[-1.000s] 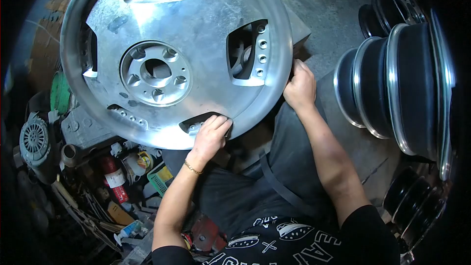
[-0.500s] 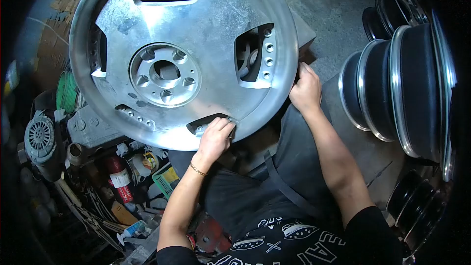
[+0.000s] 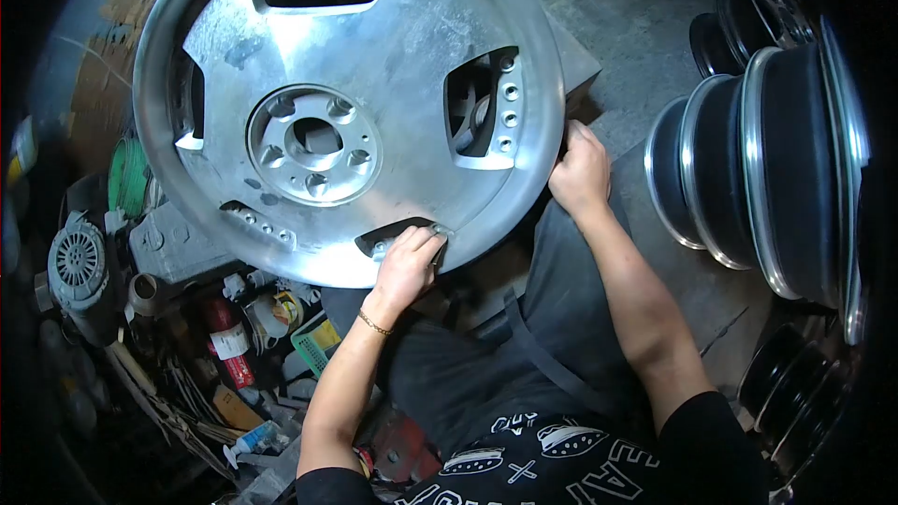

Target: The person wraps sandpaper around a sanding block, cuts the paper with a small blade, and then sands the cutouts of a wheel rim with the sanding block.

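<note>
A large bare-metal wheel rim [image 3: 402, 122] fills the upper middle of the view, its face towards me. It has several window-shaped cutouts and a round hub with bolt holes. My left hand [image 3: 409, 266] is at the lower cutout, fingers bent together against its edge. Whether something small sits between those fingers is hidden. At the wheel's right side, my right hand [image 3: 584, 168] is closed on the outer edge, with the fingertips out of sight behind it.
Several dark wheel rims with shiny lips [image 3: 720, 168] stand in a row at right. Left of my legs lie a grey motor [image 3: 79, 262], a red bottle [image 3: 227, 341], a green basket [image 3: 316, 341] and other clutter. A box corner [image 3: 578, 65] shows behind the wheel.
The wheel's right side and my right hand have shifted very slightly left. My left hand stays at the same cutout, with only a tiny movement.
</note>
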`<state>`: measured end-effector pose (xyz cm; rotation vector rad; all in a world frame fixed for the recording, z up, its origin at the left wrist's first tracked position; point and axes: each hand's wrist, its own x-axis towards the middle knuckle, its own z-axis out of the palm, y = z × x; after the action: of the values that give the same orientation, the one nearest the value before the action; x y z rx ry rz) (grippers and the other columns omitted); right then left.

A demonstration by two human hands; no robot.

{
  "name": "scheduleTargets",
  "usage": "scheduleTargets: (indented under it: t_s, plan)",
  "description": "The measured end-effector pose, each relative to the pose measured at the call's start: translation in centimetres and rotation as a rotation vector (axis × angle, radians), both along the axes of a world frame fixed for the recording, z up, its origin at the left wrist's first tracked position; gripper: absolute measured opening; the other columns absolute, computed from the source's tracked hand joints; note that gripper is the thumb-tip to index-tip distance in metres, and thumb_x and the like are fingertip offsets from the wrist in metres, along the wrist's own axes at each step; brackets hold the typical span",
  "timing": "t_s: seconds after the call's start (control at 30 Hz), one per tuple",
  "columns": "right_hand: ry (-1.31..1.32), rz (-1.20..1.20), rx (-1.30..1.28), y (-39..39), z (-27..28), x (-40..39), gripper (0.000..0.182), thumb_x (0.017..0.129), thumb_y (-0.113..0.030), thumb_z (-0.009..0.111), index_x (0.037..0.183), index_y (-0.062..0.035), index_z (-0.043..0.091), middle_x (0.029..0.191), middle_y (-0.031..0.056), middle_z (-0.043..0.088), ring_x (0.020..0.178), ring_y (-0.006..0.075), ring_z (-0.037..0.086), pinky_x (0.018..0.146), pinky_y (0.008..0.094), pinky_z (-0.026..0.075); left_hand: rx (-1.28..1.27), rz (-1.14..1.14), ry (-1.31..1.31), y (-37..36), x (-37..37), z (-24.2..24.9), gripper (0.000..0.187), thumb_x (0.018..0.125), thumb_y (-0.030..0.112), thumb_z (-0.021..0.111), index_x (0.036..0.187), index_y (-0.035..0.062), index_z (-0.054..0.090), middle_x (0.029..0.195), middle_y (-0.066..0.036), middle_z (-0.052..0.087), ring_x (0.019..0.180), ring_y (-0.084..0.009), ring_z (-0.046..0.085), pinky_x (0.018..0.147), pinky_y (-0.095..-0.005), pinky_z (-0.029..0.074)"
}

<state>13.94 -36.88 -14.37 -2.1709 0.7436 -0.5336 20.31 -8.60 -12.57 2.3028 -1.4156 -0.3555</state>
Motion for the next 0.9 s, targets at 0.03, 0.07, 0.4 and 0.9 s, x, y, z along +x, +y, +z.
scheduleTargets:
  t_s: [0.03, 0.07, 0.4, 0.9]
  plan:
    - [0.007, 0.005, 0.003, 0.0, 0.3, -0.1, 0.033, 0.08, -0.031, 0.067, 0.089, -0.0004, 0.061, 0.091, 0.0196, 0.063, 0.09, 0.0395, 0.06, 0.077, 0.0478, 0.048, 0.004, -0.002, -0.021, -0.6, -0.2, 0.1, 0.043, 0.061, -0.005, 0.063, 0.103, 0.0025, 0.061, 0.097, -0.011, 0.059, 0.093, -0.0307, 0.057, 0.08, -0.0385, 0.05]
    - [0.009, 0.004, 0.004, 0.1, 0.5, -0.1, 0.033, 0.08, -0.031, 0.067, 0.089, -0.0004, 0.061, 0.091, 0.0196, 0.063, 0.09, 0.0395, 0.06, 0.077, 0.0478, 0.048, 0.011, -0.001, -0.041, -0.8, -0.4, 0.1, 0.037, 0.063, -0.003, 0.063, 0.1, 0.0027, 0.061, 0.096, -0.011, 0.059, 0.091, -0.03, 0.057, 0.08, -0.0382, 0.049]
    - [-0.016, 0.002, 0.009, 0.1, 0.2, 0.1, 0.027, 0.081, -0.024, 0.066, 0.087, 0.0013, 0.061, 0.088, 0.0207, 0.063, 0.086, 0.043, 0.06, 0.073, 0.0468, 0.048, 0.013, -0.009, -0.004, -0.5, 0.0, 0.3, 0.037, 0.063, -0.005, 0.061, 0.1, 0.002, 0.062, 0.092, -0.011, 0.058, 0.09, -0.0304, 0.057, 0.08, -0.0392, 0.049]
    - [0.017, 0.001, 0.011, 0.2, 0.5, 0.0, 0.027, 0.081, -0.026, 0.066, 0.088, 0.0002, 0.062, 0.091, 0.0199, 0.064, 0.088, 0.041, 0.06, 0.075, 0.0468, 0.048, 0.03, 0.002, -0.004, -0.2, -0.3, -0.2, 0.041, 0.063, -0.004, 0.063, 0.103, 0.0023, 0.061, 0.098, -0.01, 0.059, 0.093, -0.0299, 0.057, 0.082, -0.0382, 0.049]
